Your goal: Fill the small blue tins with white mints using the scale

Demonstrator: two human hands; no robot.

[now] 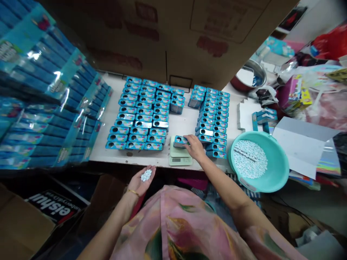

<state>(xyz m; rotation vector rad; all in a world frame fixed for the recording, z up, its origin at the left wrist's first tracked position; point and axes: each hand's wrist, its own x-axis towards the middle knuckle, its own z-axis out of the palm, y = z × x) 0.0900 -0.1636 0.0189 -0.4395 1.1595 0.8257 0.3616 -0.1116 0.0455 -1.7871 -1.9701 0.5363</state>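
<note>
My left hand (pixel 142 183) is palm up and cupped just off the table's front edge, holding a small heap of white tablets (pixel 146 175). My right hand (pixel 195 147) grips the right end of a small blue box (pixel 179 141), which is over the pan of a pale green kitchen scale (pixel 180 161). Whether the box rests its full weight there I cannot tell. On the scale's front is a small display, too small to read. Rows of similar blue boxes (pixel 140 123), each with a dark round spot on top, stand to the left. More blue boxes (pixel 219 129) stand to the right.
A turquoise basin (pixel 278 169) of white tablets, with a dark strip on them, stands at the table's right end. A large cardboard box (pixel 173 39) walls off the back. Shrink-wrapped blue packs (pixel 51 86) are stacked at left. Clutter and a metal bowl (pixel 257 68) lie far right.
</note>
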